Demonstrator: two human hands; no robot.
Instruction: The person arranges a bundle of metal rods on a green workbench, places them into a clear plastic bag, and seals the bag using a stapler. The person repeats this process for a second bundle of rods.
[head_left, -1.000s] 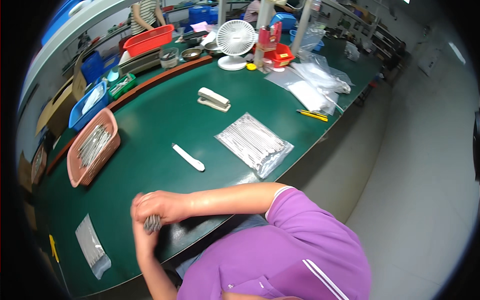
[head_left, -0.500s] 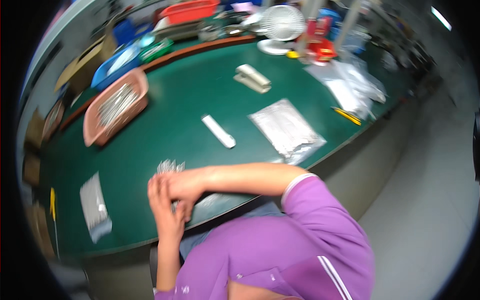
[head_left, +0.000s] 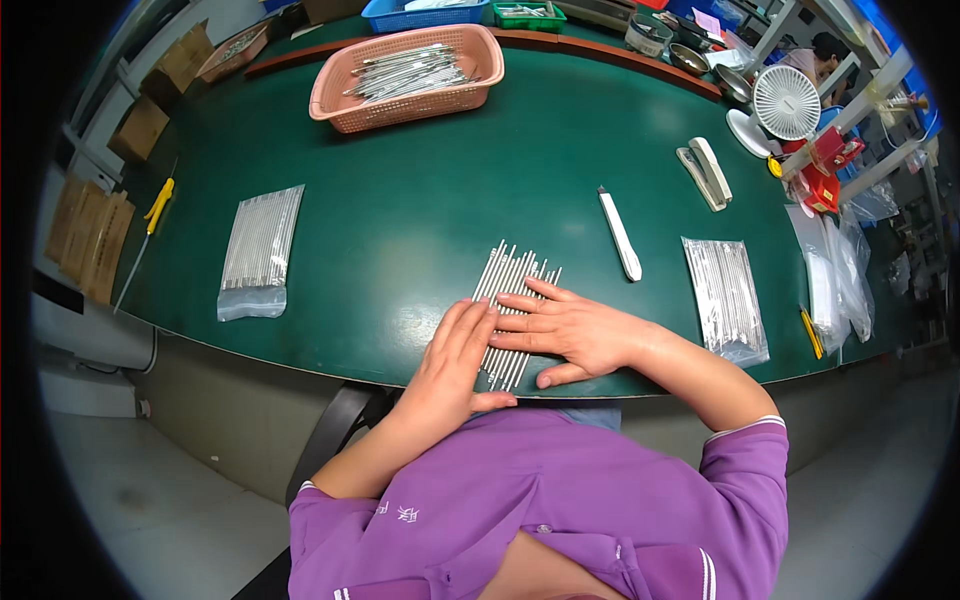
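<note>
Several thin silver metal rods (head_left: 520, 268) lie side by side in a loose row at the table's near edge, their far ends uneven. Across their middle rests my right hand (head_left: 580, 335), palm down with fingers spread, holding nothing. My left hand (head_left: 447, 365) lies along the left side of the row, fingers stretched out and fingertips touching the rods. Both hands partly cover the rods. To the left is a clear bag of similar rods (head_left: 262, 245); another bag of rods (head_left: 725, 295) lies beyond my right forearm.
A pink basket (head_left: 335, 118) holding more rods stands at the back. On the right are a white box cutter (head_left: 620, 236), a stapler (head_left: 708, 175), a white fan (head_left: 787, 103), plastic bags (head_left: 845, 270) and a yellow-handled tool (head_left: 810, 333). A yellow-handled screwdriver (head_left: 158, 205) lies far left.
My view has turned, so the table sits differently in it. My hands were close together with the right overlapping the left; now they are apart, flat on the rods, and more rods show.
</note>
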